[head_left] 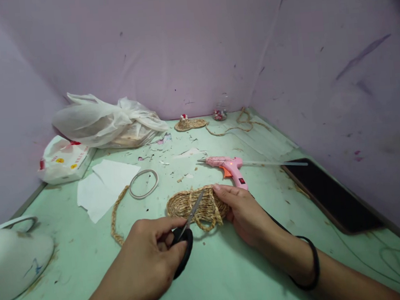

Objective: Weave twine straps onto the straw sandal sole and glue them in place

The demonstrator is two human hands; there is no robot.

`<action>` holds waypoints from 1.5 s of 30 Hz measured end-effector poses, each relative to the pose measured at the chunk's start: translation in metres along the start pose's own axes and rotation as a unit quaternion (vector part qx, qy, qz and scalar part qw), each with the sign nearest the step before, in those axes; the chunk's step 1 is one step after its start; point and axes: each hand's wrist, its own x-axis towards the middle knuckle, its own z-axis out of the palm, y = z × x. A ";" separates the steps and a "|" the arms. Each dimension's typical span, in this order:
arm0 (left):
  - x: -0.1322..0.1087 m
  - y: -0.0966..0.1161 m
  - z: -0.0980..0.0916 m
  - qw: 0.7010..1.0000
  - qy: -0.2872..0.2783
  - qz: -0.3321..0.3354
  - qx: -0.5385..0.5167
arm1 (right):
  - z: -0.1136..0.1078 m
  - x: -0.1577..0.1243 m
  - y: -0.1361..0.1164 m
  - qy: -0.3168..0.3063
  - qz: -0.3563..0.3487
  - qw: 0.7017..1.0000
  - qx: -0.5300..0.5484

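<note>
My left hand point(151, 250) is closed around the black handles of a pair of scissors point(193, 210). Their blades look closed and point up and away, lying over a small slipper sole point(180, 207) coiled from straw rope. My right hand point(242, 209) pinches the right end of this sole, thumb on top. Thicker straw strands cross the sole, and a loop of rope point(207, 227) sticks out at its near edge. Whether the blade tips touch the straw, I cannot tell. Left of the sole, a length of braided straw rope point(114, 220) curves on the table.
Beyond my right hand lies a pink glue gun point(227, 163) with a clear glue stick. A phone point(333, 196) rests at right. Farther back are a finished-looking straw slipper point(192, 124) and a jar of beads point(220, 114). White paper point(106, 179), a ring point(157, 179), a plastic bag point(106, 121) and a white lamp point(19, 264) stand left.
</note>
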 end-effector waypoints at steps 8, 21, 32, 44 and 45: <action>-0.002 -0.005 0.003 0.987 0.067 0.058 0.135 | -0.003 0.000 0.005 -0.009 -0.050 0.996 -0.077; -0.007 0.001 0.010 0.993 0.092 0.011 0.066 | 0.006 -0.011 0.005 0.054 -0.130 0.972 -0.190; -0.015 -0.003 0.003 0.972 0.134 0.041 0.189 | 0.005 -0.004 0.008 0.021 -0.041 0.991 -0.122; -0.014 0.000 0.006 0.990 0.127 0.001 0.055 | 0.007 -0.010 0.009 0.029 -0.102 0.985 -0.133; -0.011 -0.001 0.004 0.995 0.091 -0.025 -0.010 | 0.007 -0.010 0.009 0.030 -0.104 0.985 -0.132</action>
